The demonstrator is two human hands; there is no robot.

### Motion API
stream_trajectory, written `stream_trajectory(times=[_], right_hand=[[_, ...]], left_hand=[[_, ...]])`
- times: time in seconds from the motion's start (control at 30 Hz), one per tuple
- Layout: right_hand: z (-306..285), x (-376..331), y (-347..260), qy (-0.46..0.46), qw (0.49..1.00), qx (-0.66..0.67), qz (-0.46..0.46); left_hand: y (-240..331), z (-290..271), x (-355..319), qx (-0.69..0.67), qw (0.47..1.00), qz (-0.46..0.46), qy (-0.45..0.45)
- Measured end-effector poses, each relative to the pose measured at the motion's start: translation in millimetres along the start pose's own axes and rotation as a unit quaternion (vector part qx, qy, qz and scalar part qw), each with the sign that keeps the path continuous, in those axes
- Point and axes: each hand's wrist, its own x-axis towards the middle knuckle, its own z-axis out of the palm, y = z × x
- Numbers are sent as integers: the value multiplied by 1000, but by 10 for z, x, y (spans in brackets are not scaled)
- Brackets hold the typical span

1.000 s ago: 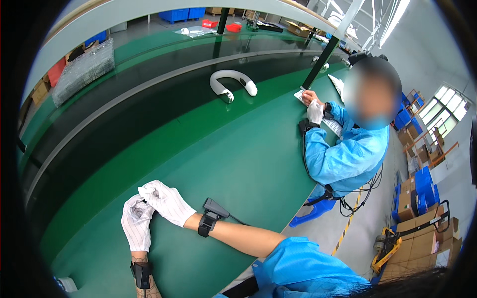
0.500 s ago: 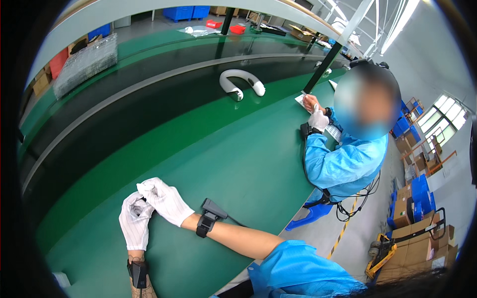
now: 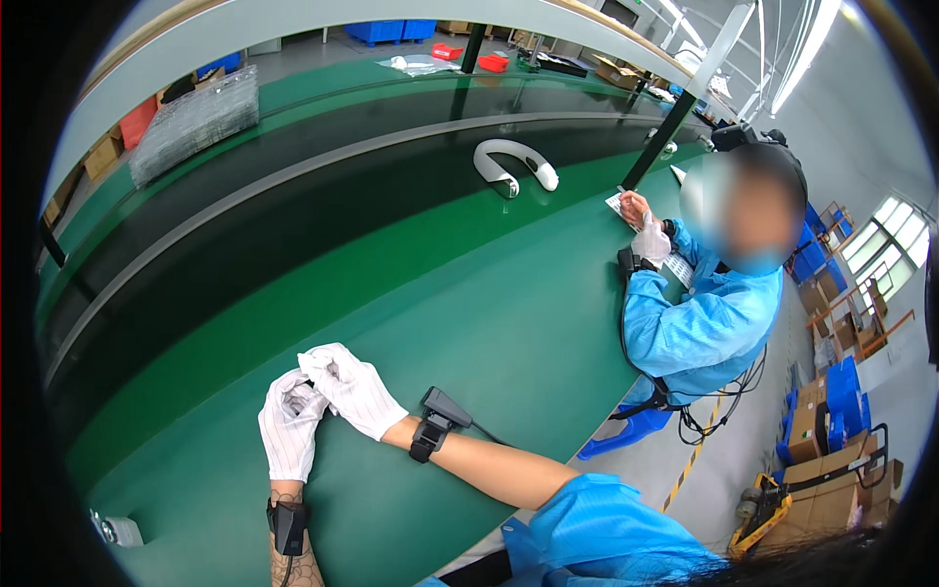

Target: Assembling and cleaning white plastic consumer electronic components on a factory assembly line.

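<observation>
Head view: a pale object point(image 3: 119, 531), partly cut off, sits lower left on a green table point(image 3: 469, 333), apart from a gloved left hand point(image 3: 290, 426) whose curled fingers meet those of the gloved right hand point(image 3: 356, 393); both look pinched closed, but whether they grip anything cannot be told, any small piece being hidden between the 2 gloves; close fingertip work appears in hand, the next move likely calling for steadiness; well beyond lies a white U-shaped device point(image 3: 509, 148), with a co-worker point(image 3: 699, 311) in blue at right
</observation>
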Motion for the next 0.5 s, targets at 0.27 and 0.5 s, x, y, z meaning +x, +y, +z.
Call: stream_trajectory(times=[0.27,0.5], right_hand=[[-43,-17,-183,15,999,-14,26],[-57,-25,-166,21,999,-24,28]], left_hand=[[111,54,60,12,1000,5,-3],[165,50,9,72,997,22,-2]])
